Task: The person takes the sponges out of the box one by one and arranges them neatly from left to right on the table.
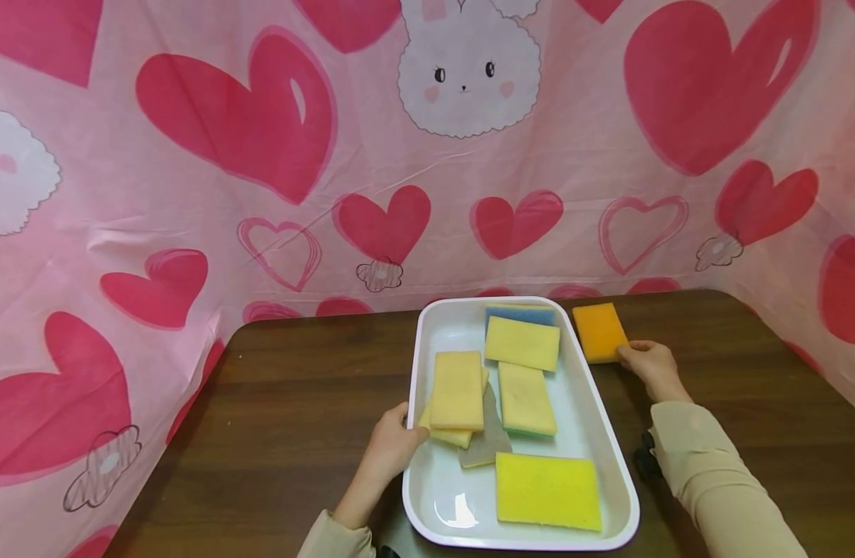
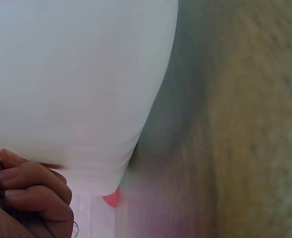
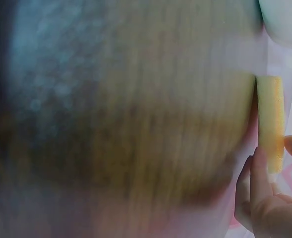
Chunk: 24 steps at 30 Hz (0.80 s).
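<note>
Orng sponge (image 1: pixel 599 332) | lg axis near-far, far end lft | R hand (image 1: pixel 652 368) pinching

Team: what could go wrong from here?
1. The right hand pinches the orange sponge near one corner, so it might twist or slip out.
2. The left hand grips the white tray on its left side only; a tug could skew it.
3. The pale yellow sponge atop the left pile lies askew over others, so a jolt may slide it off.
</note>
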Motion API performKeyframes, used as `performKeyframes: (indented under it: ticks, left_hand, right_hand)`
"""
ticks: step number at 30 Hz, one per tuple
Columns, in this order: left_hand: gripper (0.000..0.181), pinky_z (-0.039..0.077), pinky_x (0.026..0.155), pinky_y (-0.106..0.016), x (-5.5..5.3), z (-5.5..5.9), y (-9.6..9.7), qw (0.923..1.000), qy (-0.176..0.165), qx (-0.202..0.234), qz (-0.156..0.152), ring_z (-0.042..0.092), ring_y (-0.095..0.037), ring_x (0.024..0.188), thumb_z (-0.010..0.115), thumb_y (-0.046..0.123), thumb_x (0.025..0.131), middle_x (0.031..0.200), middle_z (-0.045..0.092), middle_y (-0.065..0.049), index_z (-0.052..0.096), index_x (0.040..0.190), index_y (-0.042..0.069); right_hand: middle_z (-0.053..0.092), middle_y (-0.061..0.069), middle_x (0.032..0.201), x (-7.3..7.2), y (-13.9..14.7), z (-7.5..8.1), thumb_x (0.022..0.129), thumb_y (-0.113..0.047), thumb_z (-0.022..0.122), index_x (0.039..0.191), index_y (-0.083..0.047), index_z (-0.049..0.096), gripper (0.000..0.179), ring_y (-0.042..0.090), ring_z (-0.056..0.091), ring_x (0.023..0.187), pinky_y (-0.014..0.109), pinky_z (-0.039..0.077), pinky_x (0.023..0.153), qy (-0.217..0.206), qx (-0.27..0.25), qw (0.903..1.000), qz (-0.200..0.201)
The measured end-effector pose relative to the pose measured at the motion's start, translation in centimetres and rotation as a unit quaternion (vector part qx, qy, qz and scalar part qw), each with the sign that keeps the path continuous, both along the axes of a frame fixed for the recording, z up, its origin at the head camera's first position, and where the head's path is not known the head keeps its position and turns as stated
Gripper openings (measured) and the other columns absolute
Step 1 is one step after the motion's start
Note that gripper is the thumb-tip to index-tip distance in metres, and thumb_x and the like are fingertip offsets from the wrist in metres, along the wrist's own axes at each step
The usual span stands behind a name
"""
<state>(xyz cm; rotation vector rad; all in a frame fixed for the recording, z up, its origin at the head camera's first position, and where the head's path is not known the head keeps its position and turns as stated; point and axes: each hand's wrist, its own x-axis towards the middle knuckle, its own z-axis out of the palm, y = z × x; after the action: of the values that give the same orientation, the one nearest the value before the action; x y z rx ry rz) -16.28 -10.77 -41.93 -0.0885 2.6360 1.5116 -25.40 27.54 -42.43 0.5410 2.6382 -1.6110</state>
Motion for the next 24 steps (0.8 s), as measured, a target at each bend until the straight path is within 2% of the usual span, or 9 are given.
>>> performKeyframes:
  ticks: [2, 4, 8, 11, 19, 24]
  left_hand:
    - [0.037, 0.053, 0.062, -0.033, -0.01, 0.0, 0.01, 1.0, 0.0, 0.0, 0.0, 0.06, -0.021, 0.073, 0.057, 0.008, 0.073, 0.088, 0.066, -0.016, 0.061, 0.108, -0.004]
    - [0.037, 0.053, 0.062, -0.033, 0.0, -0.01, 0.01, 1.0, 0.001, 0.001, 0.0, 0.06, -0.021, 0.073, 0.057, 0.008, 0.073, 0.087, 0.066, -0.016, 0.062, 0.108, -0.004]
    - [0.036, 0.053, 0.061, -0.033, 0.02, -0.03, -0.02, 1.0, 0.002, 0.003, 0.001, 0.06, -0.02, 0.073, 0.057, 0.008, 0.073, 0.087, 0.066, -0.016, 0.062, 0.108, -0.003]
    - [0.036, 0.053, 0.061, -0.033, 0.02, -0.06, -0.05, 1.0, 0.001, 0.003, 0.003, 0.06, -0.021, 0.073, 0.057, 0.008, 0.073, 0.087, 0.065, -0.016, 0.062, 0.107, -0.004]
    - [0.037, 0.053, 0.061, -0.033, 0.0, -0.13, -0.04, 1.0, 0.001, 0.004, 0.001, 0.06, -0.021, 0.073, 0.057, 0.007, 0.073, 0.086, 0.065, -0.016, 0.062, 0.108, -0.004]
    - [0.038, 0.053, 0.061, -0.033, -0.04, -0.14, -0.03, 1.0, 0.001, 0.003, 0.001, 0.06, -0.021, 0.073, 0.056, 0.007, 0.073, 0.087, 0.065, -0.016, 0.061, 0.109, -0.004]
  right_hand:
    - [0.06, 0.017, 0.094, -0.02, 0.07, -0.05, 0.089, -0.017, 0.051, 0.128, 0.024, 0.038, 0.058, -0.004, 0.05, 0.063, 0.009, 0.042, 0.059, 0.001, -0.001, 1.0, 0.0]
    - [0.061, 0.021, 0.095, -0.04, 0.11, -0.11, 0.088, -0.017, 0.052, 0.127, 0.023, 0.039, 0.057, -0.001, 0.052, 0.064, 0.012, 0.043, 0.062, 0.0, 0.008, 1.0, -0.002]
    - [0.053, 0.035, 0.113, -0.08, 0.07, -0.23, 0.089, -0.019, 0.052, 0.127, 0.022, 0.041, 0.056, 0.02, 0.057, 0.084, 0.029, 0.047, 0.08, -0.009, 0.032, 0.9994, -0.001]
    - [0.047, 0.039, 0.121, -0.05, -0.06, -0.26, 0.09, -0.019, 0.051, 0.127, 0.022, 0.041, 0.056, 0.037, 0.051, 0.099, 0.043, 0.045, 0.089, -0.01, 0.038, 0.9992, 0.001]
    - [0.042, 0.04, 0.129, 0.06, -0.26, -0.22, 0.091, -0.022, 0.051, 0.126, 0.02, 0.043, 0.055, 0.046, 0.045, 0.109, 0.054, 0.038, 0.1, -0.02, 0.071, 0.9972, -0.015]
    - [0.046, 0.039, 0.126, 0.11, -0.32, -0.3, 0.091, -0.023, 0.053, 0.12, 0.019, 0.05, 0.051, 0.049, 0.047, 0.109, 0.052, 0.04, 0.095, -0.01, 0.113, 0.9932, -0.026]
